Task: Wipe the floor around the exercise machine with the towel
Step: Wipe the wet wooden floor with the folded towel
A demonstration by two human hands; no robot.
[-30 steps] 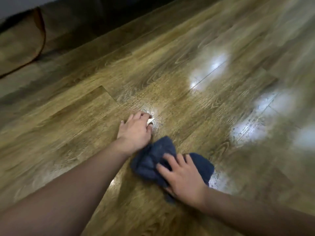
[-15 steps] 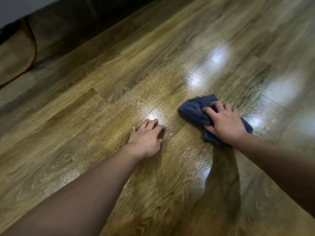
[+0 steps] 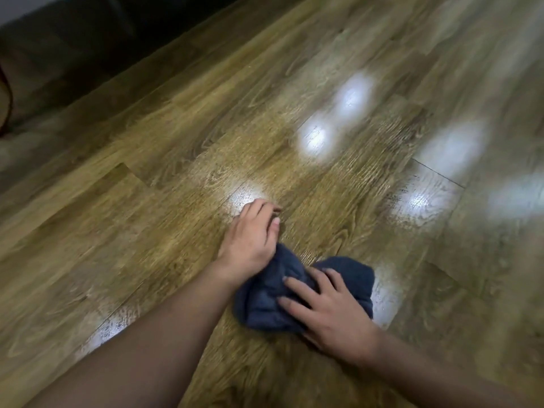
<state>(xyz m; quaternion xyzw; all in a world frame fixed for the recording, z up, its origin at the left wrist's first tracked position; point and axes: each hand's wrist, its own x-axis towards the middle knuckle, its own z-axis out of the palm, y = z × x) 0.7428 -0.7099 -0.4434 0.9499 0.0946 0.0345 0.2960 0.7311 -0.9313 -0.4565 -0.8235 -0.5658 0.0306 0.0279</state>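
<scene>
Towel [image 3: 297, 301], dark blue and bunched into a loose wad, lies flat on the wooden floor [image 3: 182, 136] under the right hand [image 3: 332, 310], whose fingers [image 3: 300, 287] are spread and laid straight across the top of the cloth, pressing it down rather than gripping it. Cloth sticks out past those fingertips toward the left hand and also beyond the little-finger side. The left hand [image 3: 250, 240] is planted on the bare boards just beside the wad, its heel touching or nearly touching the cloth's far corner. Its fingers are close together and bent a little, tips down on a bright patch of reflected light. It looks like a prop for the body's weight.

The exercise machine is not in view, so how much of the floor around it remains cannot be judged.

Risks from here, as I judge them: with only flat pressure on a bunched cloth, a quick stroke could let the wad roll or slide out from under the fingers, leaving bare skin on the boards and a strip unwiped. A stroke toward the left hand would run the cloth into it. The floor looks glossy, and if it is damp the propping hand could slip. A dark cord [image 3: 7, 92] curves at the far left edge, well beyond either hand, something to snag if the wiping moves that way.
</scene>
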